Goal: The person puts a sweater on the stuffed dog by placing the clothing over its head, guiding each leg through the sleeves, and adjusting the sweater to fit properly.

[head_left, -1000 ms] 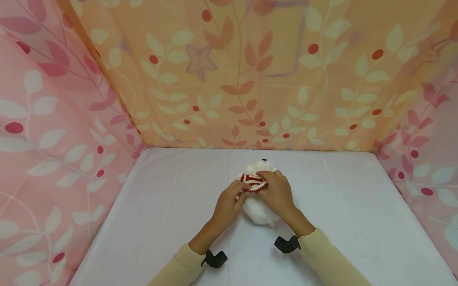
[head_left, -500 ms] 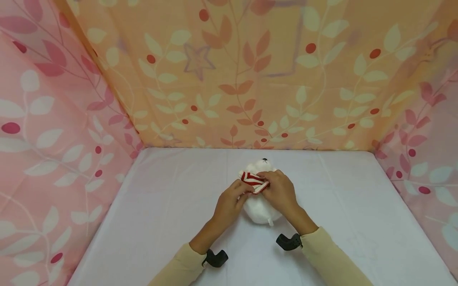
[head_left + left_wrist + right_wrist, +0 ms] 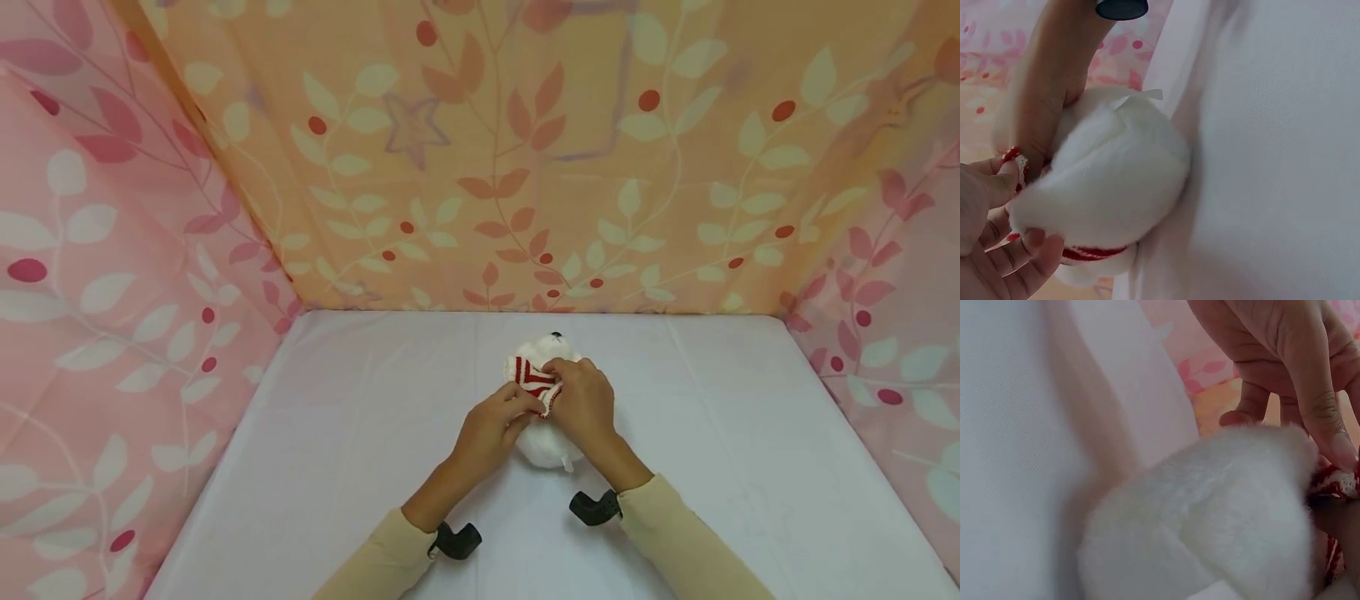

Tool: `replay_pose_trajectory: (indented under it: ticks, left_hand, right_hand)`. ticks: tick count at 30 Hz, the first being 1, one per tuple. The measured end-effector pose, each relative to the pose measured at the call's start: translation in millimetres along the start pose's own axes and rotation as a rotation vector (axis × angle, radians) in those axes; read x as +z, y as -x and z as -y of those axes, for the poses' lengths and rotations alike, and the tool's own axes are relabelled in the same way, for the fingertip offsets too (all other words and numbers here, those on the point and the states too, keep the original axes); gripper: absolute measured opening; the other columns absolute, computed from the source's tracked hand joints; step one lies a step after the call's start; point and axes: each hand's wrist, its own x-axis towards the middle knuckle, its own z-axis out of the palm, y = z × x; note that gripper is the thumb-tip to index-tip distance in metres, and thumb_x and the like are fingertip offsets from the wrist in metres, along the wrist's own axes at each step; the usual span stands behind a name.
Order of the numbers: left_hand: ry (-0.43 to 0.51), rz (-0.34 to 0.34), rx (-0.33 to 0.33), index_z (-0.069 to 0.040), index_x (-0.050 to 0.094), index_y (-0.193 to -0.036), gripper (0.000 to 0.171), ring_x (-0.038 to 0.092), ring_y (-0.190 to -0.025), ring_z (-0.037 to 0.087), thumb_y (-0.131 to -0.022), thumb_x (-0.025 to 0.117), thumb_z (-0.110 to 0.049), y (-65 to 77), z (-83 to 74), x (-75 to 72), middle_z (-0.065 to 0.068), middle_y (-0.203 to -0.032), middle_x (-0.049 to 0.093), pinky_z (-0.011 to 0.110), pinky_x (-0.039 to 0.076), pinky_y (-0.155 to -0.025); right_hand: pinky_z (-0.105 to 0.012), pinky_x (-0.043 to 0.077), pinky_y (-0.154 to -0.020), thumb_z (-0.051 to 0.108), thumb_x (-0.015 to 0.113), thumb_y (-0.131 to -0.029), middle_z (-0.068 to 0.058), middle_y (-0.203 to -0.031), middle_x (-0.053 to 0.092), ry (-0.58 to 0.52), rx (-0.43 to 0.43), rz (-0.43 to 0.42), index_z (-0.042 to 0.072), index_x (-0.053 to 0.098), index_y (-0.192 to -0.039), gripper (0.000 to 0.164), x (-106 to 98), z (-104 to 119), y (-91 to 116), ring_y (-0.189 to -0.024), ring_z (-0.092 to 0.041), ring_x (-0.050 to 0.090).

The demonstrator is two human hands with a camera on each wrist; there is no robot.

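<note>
A white plush toy (image 3: 546, 450), a bear by its look, lies on the table with its black nose pointing to the far side. Round its upper body is a red-and-white striped knit garment (image 3: 529, 377). My left hand (image 3: 486, 429) pinches the garment's near edge between thumb and fingertips, its other fingers against the fur in the left wrist view. My right hand (image 3: 587, 406) grips the same edge from the right, thumb and fingers close by the left ones. In the right wrist view the furry body (image 3: 1210, 512) hides much of the right fingers. A small white tag (image 3: 1141, 97) sticks out at the toy's rear.
A white cloth (image 3: 360, 433) covers the table. Floral curtains stand round it, an orange one (image 3: 480, 167) behind and pink ones (image 3: 97, 333) at the sides. A black wrist camera (image 3: 457, 542) hangs beneath the left sleeve and another (image 3: 594, 508) beneath the right.
My left hand has shifted slightly right and toward me, drawing the knit edge along. More of the stripes show now. The right hand stays nearly in place.
</note>
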Motion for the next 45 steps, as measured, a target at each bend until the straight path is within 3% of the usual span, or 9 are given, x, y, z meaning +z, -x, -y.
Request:
replay_pose_trajectory:
  ticks: [3,6,11,14,18,22,30,39,45]
  left_hand:
    - [0.057,-0.021,-0.023,-0.023,0.072,-0.107,0.016,0.057,-0.077,0.006,-0.092,0.076,-0.019,1.0,2.7,-0.6,-0.009,-0.101,0.061,0.020,0.048,-0.064]
    - [0.142,-0.096,-0.032,-0.021,0.071,-0.110,0.017,0.056,-0.071,0.005,-0.094,0.075,-0.019,2.3,8.3,-3.0,-0.009,-0.098,0.063,0.021,0.050,-0.061]
    - [0.278,-0.179,-0.103,-0.019,0.070,-0.116,0.019,0.062,-0.070,0.007,-0.097,0.071,-0.016,-1.0,24.9,-16.4,-0.006,-0.096,0.064,0.029,0.055,-0.061]
    - [0.313,-0.149,-0.190,-0.019,0.070,-0.117,0.021,0.064,-0.071,0.012,-0.096,0.072,-0.016,-5.8,38.3,-27.5,-0.004,-0.097,0.065,0.030,0.055,-0.060]
    - [0.371,-0.042,-0.289,-0.020,0.070,-0.118,0.022,0.068,-0.072,0.028,-0.096,0.073,-0.019,-11.4,54.7,-33.5,-0.002,-0.100,0.065,0.032,0.055,-0.057]
    - [0.452,0.015,-0.319,-0.020,0.071,-0.119,0.023,0.068,-0.074,0.038,-0.096,0.073,-0.020,-16.3,61.1,-34.3,0.001,-0.103,0.066,0.038,0.056,-0.057]
    - [0.301,0.042,-0.243,-0.023,0.072,-0.122,0.031,0.065,-0.076,0.017,-0.092,0.078,-0.023,-29.9,59.3,-38.6,0.007,-0.110,0.068,0.031,0.055,-0.064]
    - [0.155,0.149,-0.270,-0.021,0.072,-0.123,0.038,0.064,-0.082,0.015,-0.087,0.083,-0.026,-43.7,54.3,-48.0,0.003,-0.115,0.068,0.029,0.052,-0.063]
    - [0.066,0.195,-0.248,-0.021,0.074,-0.120,0.041,0.062,-0.078,0.011,-0.083,0.086,-0.030,-49.0,47.7,-53.4,0.002,-0.115,0.069,0.028,0.048,-0.058]
  right_hand:
    - [-0.039,0.048,-0.061,0.001,0.084,-0.074,-0.005,-0.084,0.071,-0.044,-0.021,0.058,0.010,0.078,-0.101,0.029,-4,-3,0,-0.073,-0.024,0.058]
    - [-0.036,0.048,-0.065,0.007,0.086,-0.076,-0.003,-0.090,0.072,-0.131,-0.028,0.149,0.010,0.077,-0.109,0.035,-14,-8,0,-0.079,-0.019,0.057]
    - [-0.043,0.051,-0.082,0.002,0.075,-0.082,0.000,-0.109,0.073,-0.273,-0.013,0.278,0.013,0.075,-0.119,0.039,-37,-16,-1,-0.100,-0.021,0.063]
    - [-0.048,0.049,-0.090,0.001,0.069,-0.084,0.002,-0.115,0.071,-0.314,-0.012,0.321,0.015,0.074,-0.121,0.040,-49,-18,-1,-0.109,-0.022,0.062]
    - [-0.047,0.048,-0.087,-0.002,0.064,-0.084,0.002,-0.112,0.072,-0.326,-0.009,0.337,0.016,0.075,-0.120,0.041,-56,-19,-2,-0.105,-0.021,0.061]
    - [-0.046,0.048,-0.087,-0.001,0.063,-0.084,0.002,-0.110,0.072,-0.325,0.008,0.348,0.017,0.076,-0.118,0.041,-57,-22,-2,-0.105,-0.021,0.061]
    - [-0.048,0.049,-0.087,-0.002,0.064,-0.084,0.000,-0.107,0.071,-0.353,0.029,0.339,0.017,0.077,-0.116,0.039,-61,-21,-3,-0.103,-0.021,0.060]
    - [-0.038,0.046,-0.070,0.014,0.074,-0.092,0.000,-0.092,0.070,-0.335,0.079,0.274,0.013,0.080,-0.105,0.014,-54,-17,-16,-0.085,-0.020,0.058]
    - [-0.034,0.046,-0.071,0.021,0.083,-0.086,0.009,-0.079,0.067,-0.241,0.054,0.399,0.012,0.080,-0.104,0.020,-43,-15,-24,-0.082,-0.015,0.055]
